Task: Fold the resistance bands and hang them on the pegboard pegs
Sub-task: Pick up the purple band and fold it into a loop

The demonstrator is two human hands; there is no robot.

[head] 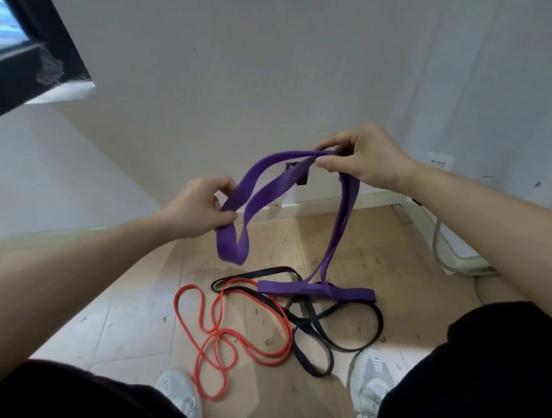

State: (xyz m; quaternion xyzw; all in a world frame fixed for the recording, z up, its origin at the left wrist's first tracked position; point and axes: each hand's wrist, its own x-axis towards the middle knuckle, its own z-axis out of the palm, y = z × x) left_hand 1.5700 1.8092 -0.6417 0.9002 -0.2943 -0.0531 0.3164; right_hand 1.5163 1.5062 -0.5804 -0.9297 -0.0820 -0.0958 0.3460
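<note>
Dark trouser legs [483, 379] fill the bottom of my feed, white shoes [371, 372] planted on the wooden floor [128, 316]. The left hand [201, 208] pinches a fold of the purple band [269, 186]. The right hand [367, 156] pinches its top loop higher up, and the band's tail rests on the floor. An orange band [212, 336] and a black band [335, 324] lie tangled beneath.

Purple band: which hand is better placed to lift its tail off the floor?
Likely right: the right hand pinches the purple band where its strands drop to the floor; the left hand holds a short loop.
</note>
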